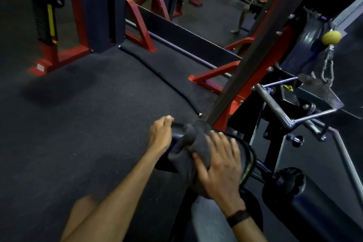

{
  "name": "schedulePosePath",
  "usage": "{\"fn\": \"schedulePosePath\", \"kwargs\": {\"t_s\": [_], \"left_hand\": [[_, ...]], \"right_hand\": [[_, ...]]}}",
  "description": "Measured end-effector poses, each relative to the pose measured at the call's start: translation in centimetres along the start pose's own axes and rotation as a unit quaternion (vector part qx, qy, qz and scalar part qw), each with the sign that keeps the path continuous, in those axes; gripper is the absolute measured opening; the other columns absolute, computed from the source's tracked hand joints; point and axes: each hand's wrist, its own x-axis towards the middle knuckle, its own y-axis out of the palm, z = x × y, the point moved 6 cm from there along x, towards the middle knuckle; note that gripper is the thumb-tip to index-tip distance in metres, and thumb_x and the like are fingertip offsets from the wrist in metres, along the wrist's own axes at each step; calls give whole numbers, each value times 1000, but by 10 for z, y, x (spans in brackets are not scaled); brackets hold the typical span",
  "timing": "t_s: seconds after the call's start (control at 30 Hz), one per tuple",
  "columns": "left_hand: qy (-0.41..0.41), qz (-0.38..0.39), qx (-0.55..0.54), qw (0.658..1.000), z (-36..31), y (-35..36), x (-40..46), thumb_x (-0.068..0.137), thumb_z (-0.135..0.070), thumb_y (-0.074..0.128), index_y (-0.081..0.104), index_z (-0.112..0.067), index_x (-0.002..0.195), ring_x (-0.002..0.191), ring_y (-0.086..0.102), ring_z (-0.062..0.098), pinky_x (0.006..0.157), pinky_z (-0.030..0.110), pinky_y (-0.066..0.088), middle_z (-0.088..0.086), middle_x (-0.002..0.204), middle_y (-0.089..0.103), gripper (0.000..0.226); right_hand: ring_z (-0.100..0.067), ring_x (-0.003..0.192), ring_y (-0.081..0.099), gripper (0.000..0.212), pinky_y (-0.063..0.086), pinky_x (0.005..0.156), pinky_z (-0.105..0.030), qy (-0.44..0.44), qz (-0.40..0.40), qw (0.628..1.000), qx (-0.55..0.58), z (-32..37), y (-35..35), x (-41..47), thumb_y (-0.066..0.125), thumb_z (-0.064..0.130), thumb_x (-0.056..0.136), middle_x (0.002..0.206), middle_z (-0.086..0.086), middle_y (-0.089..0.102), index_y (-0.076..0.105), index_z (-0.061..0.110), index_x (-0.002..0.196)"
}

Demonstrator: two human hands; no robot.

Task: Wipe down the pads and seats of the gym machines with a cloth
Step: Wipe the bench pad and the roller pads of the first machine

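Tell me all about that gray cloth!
The cloth is dark gray, soft and thick like a towel, bunched into folds. It lies draped over a round black seat of the machine. The right hand presses on it with fingers spread, covering its lower part. The left hand grips the seat's edge just beside it.

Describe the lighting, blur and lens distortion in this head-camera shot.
Head view: dim gym light leaves the black seat nearly merged with the floor; the right hand pressing the grey cloth is smeared by motion; the left hand is sharper; wide-angle bending curves the frame edges.
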Motion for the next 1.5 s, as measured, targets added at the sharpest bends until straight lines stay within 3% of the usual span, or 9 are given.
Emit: {"fn": "schedulePosePath", "kwargs": {"t_s": [0.13,0.3,0.47,0.63,0.83,0.93,1.1,1.37,1.5], "left_hand": [[75,-24,36,996,11,-9,-16,108,-32,33,68,-24,119,111,62,22,97,40,48,1,120,68,38],[156,-52,7,986,25,-9,-41,100,-46,29,56,-17,141,135,49,17,115,36,36,1,146,55,57],[145,-28,-55,988,52,-11,-58,99,-55,27,38,-19,154,140,46,13,115,45,39,1,153,48,67],[135,-10,16,991,78,-21,-82,97,-60,25,20,-40,154,150,25,9,121,52,27,-8,163,25,60],[196,-47,141,969,23,-17,-99,94,-40,35,18,-21,159,147,8,0,125,43,10,-9,166,9,69],[255,-35,154,954,-13,13,-118,90,-47,32,24,-18,158,149,11,1,125,39,6,-5,167,14,74],[319,67,140,935,-50,107,-170,91,-52,28,31,-17,156,150,22,8,125,37,7,-6,164,22,74],[242,257,47,935,-66,221,-224,87,-61,33,44,-14,150,140,45,18,119,34,30,4,150,51,79],[175,302,5,937,-63,255,-226,89,-60,32,47,-12,147,139,46,18,122,38,28,6,148,52,77]], "right_hand": [[-40,114,60,53,45,96,-45,221,138,965,9,-29,-7,66,43,54,98,118,-18,67,66,10,115],[-36,122,58,50,43,96,-38,158,313,937,-6,11,38,122,43,48,98,134,-16,62,63,14,127],[-24,94,63,41,42,86,-42,2,116,993,19,50,27,82,37,53,96,101,-2,70,65,23,99],[-26,101,56,42,42,85,-41,-97,-5,995,7,19,12,9,60,48,88,117,-4,63,64,16,114],[-35,82,56,34,42,73,-44,130,-101,983,77,-72,-24,-4,54,43,93,84,-11,60,59,10,90],[-39,92,61,37,48,78,-45,285,-119,935,175,-125,-50,-43,57,44,95,92,-16,65,62,7,94],[-27,95,65,53,52,82,-43,344,-208,877,262,-179,-118,-118,51,60,87,100,-8,69,65,11,103],[-29,103,65,67,50,84,-36,491,-446,713,228,-281,-228,-211,52,66,82,110,-12,70,63,8,115],[-41,103,62,69,50,86,-48,543,-351,752,128,-307,-196,-219,45,68,87,111,-24,65,59,4,109]]}}
